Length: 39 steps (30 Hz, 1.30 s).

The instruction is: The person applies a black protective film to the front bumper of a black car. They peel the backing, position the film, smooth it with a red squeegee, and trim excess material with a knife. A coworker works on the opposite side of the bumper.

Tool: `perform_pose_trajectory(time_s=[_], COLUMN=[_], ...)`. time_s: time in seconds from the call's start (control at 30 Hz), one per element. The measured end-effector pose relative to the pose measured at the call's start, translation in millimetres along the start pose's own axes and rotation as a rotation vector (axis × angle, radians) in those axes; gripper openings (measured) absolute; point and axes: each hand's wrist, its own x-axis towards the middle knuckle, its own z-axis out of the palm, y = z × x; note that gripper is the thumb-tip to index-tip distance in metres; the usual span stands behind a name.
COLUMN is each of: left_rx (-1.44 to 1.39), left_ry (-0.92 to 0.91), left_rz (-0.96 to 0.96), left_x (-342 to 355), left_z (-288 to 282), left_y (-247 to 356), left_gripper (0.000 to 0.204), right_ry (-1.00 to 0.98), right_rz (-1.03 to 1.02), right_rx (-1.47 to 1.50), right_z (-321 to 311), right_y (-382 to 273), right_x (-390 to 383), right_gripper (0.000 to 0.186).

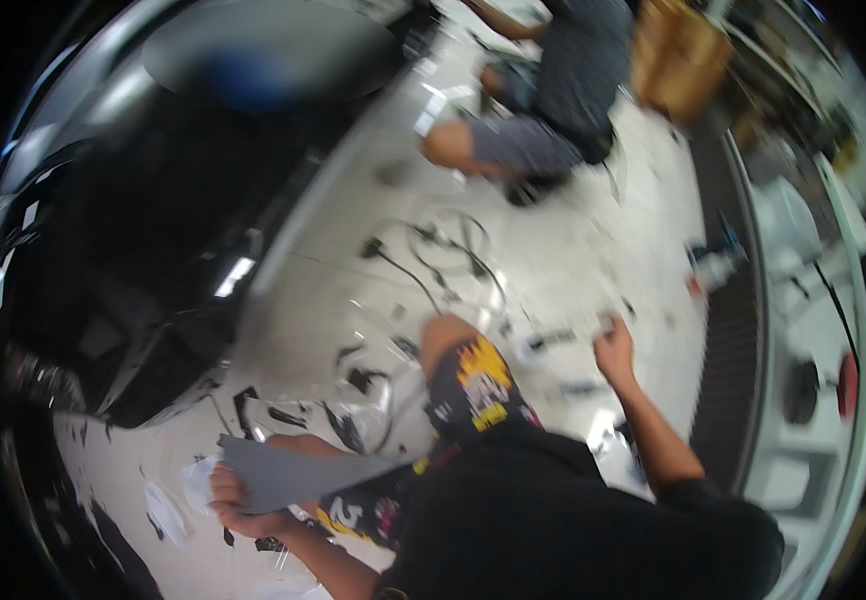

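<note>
My left hand (240, 505), at the lower left, is closed on the edge of a flat grey sheet (298, 478). The sheet narrows to a point across my left thigh; its material cannot be told. Out to the right, my right hand (614, 352) is raised above the floor with its fingers curled together. Blur hides what they hold, if anything. Left of that hand, a small dark and pale tool-like item (545, 341) lies on the floor.
A glossy black car (143, 250) fills the left. Cables (443, 250) and dark scraps (348, 425) litter the pale floor (343, 270). Ahead, another person (568, 90) crouches near a brown box (681, 60). A shelf cart (798, 300) with a white bucket (791, 220) stands right.
</note>
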Motion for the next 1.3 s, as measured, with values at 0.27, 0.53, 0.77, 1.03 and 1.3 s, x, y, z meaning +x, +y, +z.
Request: perform_pose_trajectory(time_s=[0.27,0.53,0.77,1.03,1.3], left_rx=[-0.007,0.043,0.048,-0.023,-0.061], left_ry=[-0.088,-0.078,-0.087,-0.05,-0.077], left_rz=[0.003,-0.039,-0.053,-0.076,-0.099], left_x=[15.7,15.1,13.1,8.5,8.1], left_z=[0.2,10.1,8.6,10.2,4.6], left_y=[0.7,-7.0,-22.9,-18.5,-19.9], left_gripper=[0.04,0.041,0.041,0.038,0.039], right_ry=[-0.031,-0.072,-0.387,-0.412,-0.311], right_rz=[0.184,-0.441,-0.25,-0.099,-0.101], right_rx=[-0.063,-0.12,-0.417,-0.149,-0.122], right_z=[-39.7,-39.6,-77.6,-58.9,-53.3], right_y=[57.4,-15.5,50.6,81.4,90.1], right_x=[-31.1,-102.6,-90.4,-90.2,-87.0], right_gripper=[0.034,0.037,0.071,0.054,0.027])
